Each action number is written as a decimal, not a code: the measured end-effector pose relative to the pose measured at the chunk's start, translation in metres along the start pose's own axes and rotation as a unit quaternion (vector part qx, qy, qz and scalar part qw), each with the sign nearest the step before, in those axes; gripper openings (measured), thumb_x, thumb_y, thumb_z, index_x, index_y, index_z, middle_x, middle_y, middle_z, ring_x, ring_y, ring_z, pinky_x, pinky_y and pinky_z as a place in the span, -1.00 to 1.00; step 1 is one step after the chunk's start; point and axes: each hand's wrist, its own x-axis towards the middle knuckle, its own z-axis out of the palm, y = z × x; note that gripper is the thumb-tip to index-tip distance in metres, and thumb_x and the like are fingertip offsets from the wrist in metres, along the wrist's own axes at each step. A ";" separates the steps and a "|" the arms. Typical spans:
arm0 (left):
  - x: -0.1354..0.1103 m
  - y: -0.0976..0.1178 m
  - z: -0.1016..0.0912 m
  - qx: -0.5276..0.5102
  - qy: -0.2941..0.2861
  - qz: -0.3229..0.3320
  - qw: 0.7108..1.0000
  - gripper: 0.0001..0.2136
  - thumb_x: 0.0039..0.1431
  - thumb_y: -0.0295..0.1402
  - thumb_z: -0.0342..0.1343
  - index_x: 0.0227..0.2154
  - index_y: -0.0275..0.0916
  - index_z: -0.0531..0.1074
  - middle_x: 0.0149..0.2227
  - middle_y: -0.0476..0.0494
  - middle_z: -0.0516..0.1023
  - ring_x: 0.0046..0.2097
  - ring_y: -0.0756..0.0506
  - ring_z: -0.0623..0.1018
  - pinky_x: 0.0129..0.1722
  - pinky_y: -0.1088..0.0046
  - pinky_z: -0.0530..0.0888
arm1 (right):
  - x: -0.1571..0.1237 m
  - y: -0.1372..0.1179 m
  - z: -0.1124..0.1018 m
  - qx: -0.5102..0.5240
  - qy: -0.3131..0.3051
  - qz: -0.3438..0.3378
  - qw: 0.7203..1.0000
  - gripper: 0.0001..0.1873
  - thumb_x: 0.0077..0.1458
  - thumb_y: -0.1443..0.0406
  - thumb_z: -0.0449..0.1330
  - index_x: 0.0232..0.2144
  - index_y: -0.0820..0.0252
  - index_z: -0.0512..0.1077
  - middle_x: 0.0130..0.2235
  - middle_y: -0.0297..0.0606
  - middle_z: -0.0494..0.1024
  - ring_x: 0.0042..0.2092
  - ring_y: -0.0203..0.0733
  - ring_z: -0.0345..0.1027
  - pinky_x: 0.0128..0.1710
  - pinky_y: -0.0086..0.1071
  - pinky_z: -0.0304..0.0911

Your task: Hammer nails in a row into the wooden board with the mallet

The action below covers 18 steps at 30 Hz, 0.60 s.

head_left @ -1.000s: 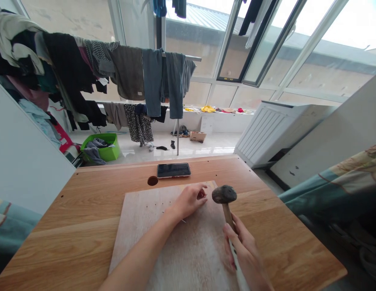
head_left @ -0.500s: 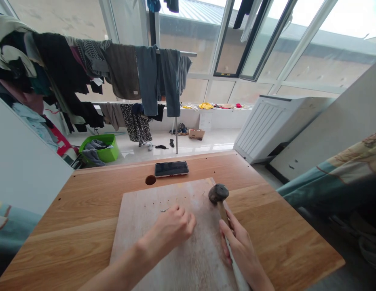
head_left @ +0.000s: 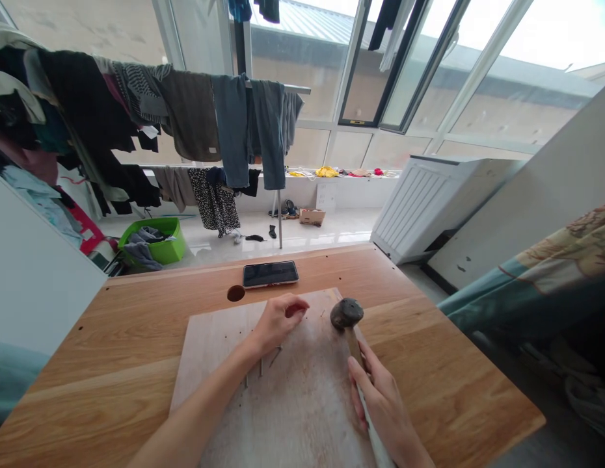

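A pale wooden board (head_left: 302, 403) lies on the wooden table (head_left: 136, 344), with small nails (head_left: 266, 361) lying loose on it and others stuck in it. My left hand (head_left: 278, 320) rests near the board's far edge, fingers pinched together, probably on a nail too small to make out. My right hand (head_left: 385, 416) grips the light handle of a hammer (head_left: 348, 318). The hammer's dark head hovers just right of my left hand's fingertips.
A black phone (head_left: 270, 273) lies at the table's far edge beside a round hole (head_left: 235, 293). Beyond the table stand a clothes rack (head_left: 224, 123) hung with garments, a green basket (head_left: 153, 240) and a white radiator-like panel (head_left: 429, 201). A patterned cloth (head_left: 551, 279) hangs at right.
My left hand drew back toward me over the board, then moved forward again to the far edge with fingers pinched. The hammer stayed almost where it was.
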 end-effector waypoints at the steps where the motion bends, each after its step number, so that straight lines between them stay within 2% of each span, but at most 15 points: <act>1: -0.001 -0.001 0.001 0.000 -0.003 0.003 1.000 -0.88 0.17 -0.50 0.15 -0.30 -0.26 0.58 -0.31 -0.09 0.66 -0.28 -0.06 0.62 -0.24 0.46 0.53 | 0.000 0.000 0.000 -0.001 0.000 0.001 1.000 -0.34 0.30 -0.05 0.06 0.27 0.21 0.22 -0.73 -0.57 0.21 -0.72 -0.25 0.06 -0.74 -0.40 0.11; 7: -0.003 0.001 0.003 -0.006 -0.013 0.012 1.000 -0.88 0.18 -0.49 0.14 -0.30 -0.26 0.58 -0.30 -0.10 0.66 -0.27 -0.06 0.61 -0.23 0.46 0.52 | 0.001 0.000 -0.001 -0.003 0.000 0.013 1.000 -0.33 0.29 -0.06 0.06 0.29 0.20 0.22 -0.72 -0.56 0.23 -0.73 -0.27 0.06 -0.76 -0.43 0.10; 12: -0.002 0.001 0.005 0.029 -0.012 0.027 0.999 -0.90 0.18 -0.48 0.15 -0.32 -0.25 0.57 -0.33 -0.07 0.64 -0.31 -0.04 0.56 -0.27 0.48 0.47 | 0.001 0.000 -0.001 -0.010 0.005 0.013 1.000 -0.29 0.28 -0.04 0.09 0.31 0.25 0.19 -0.74 -0.57 0.23 -0.74 -0.26 0.09 -0.76 -0.43 0.12; 18: -0.005 0.000 0.006 0.005 -0.004 0.003 1.000 -0.91 0.18 -0.48 0.16 -0.33 -0.25 0.57 -0.33 -0.07 0.65 -0.30 -0.05 0.59 -0.28 0.49 0.47 | 0.000 0.000 0.000 0.003 0.011 0.016 1.000 -0.28 0.24 -0.05 0.13 0.29 0.25 0.24 -0.73 -0.57 0.22 -0.74 -0.27 0.07 -0.78 -0.44 0.10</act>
